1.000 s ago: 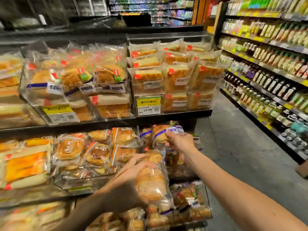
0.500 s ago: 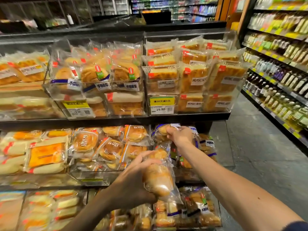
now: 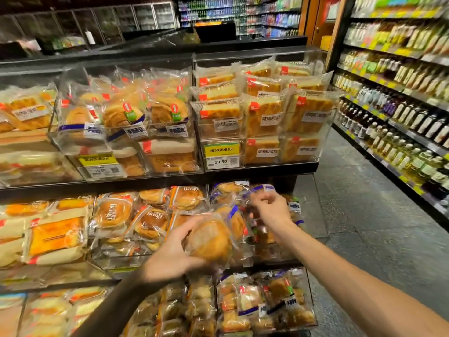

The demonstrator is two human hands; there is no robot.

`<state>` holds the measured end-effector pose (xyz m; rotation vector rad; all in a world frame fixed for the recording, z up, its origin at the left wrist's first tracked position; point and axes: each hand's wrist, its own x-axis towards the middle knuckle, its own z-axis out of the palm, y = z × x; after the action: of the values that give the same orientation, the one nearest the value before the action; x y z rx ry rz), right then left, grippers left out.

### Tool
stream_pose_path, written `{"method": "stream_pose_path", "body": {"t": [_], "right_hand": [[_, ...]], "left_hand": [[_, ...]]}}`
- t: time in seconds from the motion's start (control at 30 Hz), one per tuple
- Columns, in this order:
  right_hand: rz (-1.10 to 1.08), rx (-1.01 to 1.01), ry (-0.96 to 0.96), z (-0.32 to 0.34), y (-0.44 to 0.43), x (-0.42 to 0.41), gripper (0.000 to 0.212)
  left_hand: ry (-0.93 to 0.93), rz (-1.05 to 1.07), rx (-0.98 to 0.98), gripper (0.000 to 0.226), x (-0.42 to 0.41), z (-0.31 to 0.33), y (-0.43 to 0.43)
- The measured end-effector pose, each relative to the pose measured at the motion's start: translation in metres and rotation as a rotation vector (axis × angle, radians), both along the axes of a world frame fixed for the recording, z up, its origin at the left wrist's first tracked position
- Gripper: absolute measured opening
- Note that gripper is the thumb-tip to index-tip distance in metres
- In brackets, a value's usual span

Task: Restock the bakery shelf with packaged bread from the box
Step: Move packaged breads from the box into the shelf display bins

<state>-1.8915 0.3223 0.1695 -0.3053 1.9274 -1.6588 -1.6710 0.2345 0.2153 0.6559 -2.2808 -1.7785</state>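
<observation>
**Bun pack** (image 3: 209,242): held in front of the middle shelf (image 3: 114,265), just short of the packs stacked there. The left hand (image 3: 170,256) grips it from the lower left, fingers and thumb wrapped round the bun.

**Right hand** (image 3: 269,207): at a blue-banded pack (image 3: 262,189) near the shelf's right end, fingers curled (too blurred to tell whether they pinch it).

**Risk:** the tier looks crowded, so forcing the pack in could squash the soft bun or tip neighbours over the front lip.

**Orientation:** the long axis runs lower left to upper right. The bun's top faces the camera and the loose film end points shelfward.
</observation>
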Motion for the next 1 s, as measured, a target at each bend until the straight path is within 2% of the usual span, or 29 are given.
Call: {"method": "stream_pose_path", "body": {"t": [0.03,0.1,0.17,0.23,0.33,0.4,0.5,0.6,0.73,0.83,0.93,1.0], "right_hand": [[0.057,0.050,0.042,-0.003,0.015,0.003,0.018],[0.184,0.094,-0.027,-0.013,0.044,0.007,0.034],[0.312,-0.006,-0.263,-0.018,0.067,0.008,0.051],[0.382,-0.133,-0.450,-0.017,0.084,0.008,0.052],[0.343,-0.262,-0.540,-0.022,0.098,0.003,0.059],[0.256,-0.297,-0.540,-0.024,0.104,-0.001,0.066],[0.080,-0.235,-0.383,-0.020,0.113,-0.017,0.068],[-0.095,-0.009,-0.002,-0.010,0.117,-0.040,0.079],[-0.138,0.256,0.413,0.003,0.117,-0.067,0.059],[-0.101,0.363,0.547,-0.001,0.104,-0.074,0.054],[-0.020,0.466,0.622,-0.013,0.083,-0.077,0.036],[-0.007,0.534,0.737,-0.022,0.071,-0.081,0.021]], "left_hand": [[0.011,0.021,0.077,0.092,-0.001,-0.002,0.002],[-0.002,0.067,0.197,0.107,-0.004,-0.010,0.004],[0.036,0.128,0.354,0.108,-0.012,-0.017,0.010],[0.083,0.153,0.508,0.103,-0.025,-0.021,0.024],[0.083,0.078,0.638,0.111,-0.048,-0.024,0.047],[0.068,0.039,0.622,0.094,-0.060,-0.026,0.058],[-0.003,-0.009,0.545,0.075,-0.077,-0.024,0.074],[-0.049,-0.051,0.440,0.065,-0.088,-0.025,0.082],[-0.097,-0.042,0.355,0.061,-0.096,-0.023,0.085],[-0.092,-0.044,0.318,0.057,-0.098,-0.019,0.084],[-0.097,-0.057,0.312,0.053,-0.098,-0.022,0.080],[-0.095,-0.079,0.306,0.055,-0.097,-0.021,0.077]]}}
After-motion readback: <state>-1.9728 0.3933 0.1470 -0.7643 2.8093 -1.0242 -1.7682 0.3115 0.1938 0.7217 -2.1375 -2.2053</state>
